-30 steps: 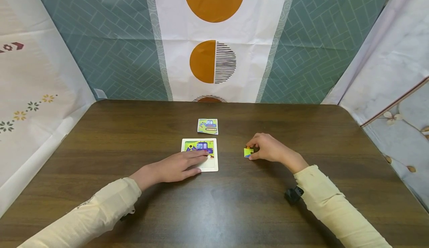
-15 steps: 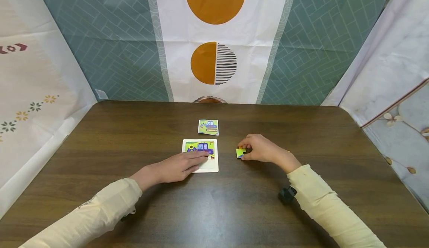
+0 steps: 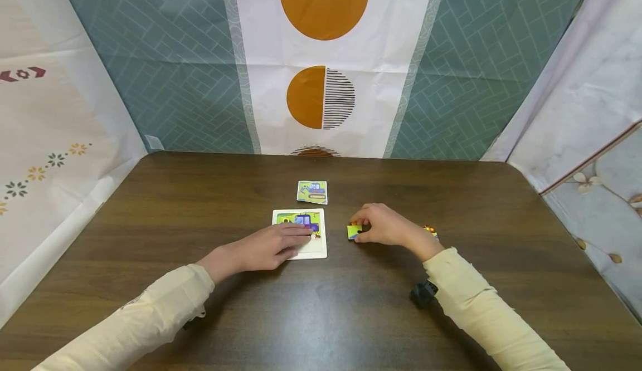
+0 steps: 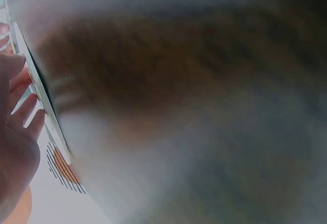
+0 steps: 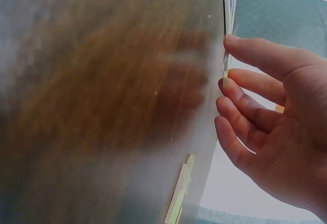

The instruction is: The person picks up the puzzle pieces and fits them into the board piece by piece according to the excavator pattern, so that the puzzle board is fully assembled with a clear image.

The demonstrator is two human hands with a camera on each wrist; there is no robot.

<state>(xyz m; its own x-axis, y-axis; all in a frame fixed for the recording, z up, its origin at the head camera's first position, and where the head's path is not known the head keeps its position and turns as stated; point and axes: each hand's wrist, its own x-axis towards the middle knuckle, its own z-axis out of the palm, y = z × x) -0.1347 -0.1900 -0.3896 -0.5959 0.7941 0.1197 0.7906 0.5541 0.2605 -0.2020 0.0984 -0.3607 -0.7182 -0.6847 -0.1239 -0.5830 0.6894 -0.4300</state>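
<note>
The puzzle piece (image 3: 353, 233) and right hand (image 3: 385, 225) have moved left; that hand pinches the piece right of the puzzle board (image 3: 316, 250), where the left hand (image 3: 266, 247) rests, fingers extended. A light, level pinch should serve best.

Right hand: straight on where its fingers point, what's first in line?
Probably the right rim of the white puzzle tray, with the held puzzle piece touching first; height is unclear.
</note>
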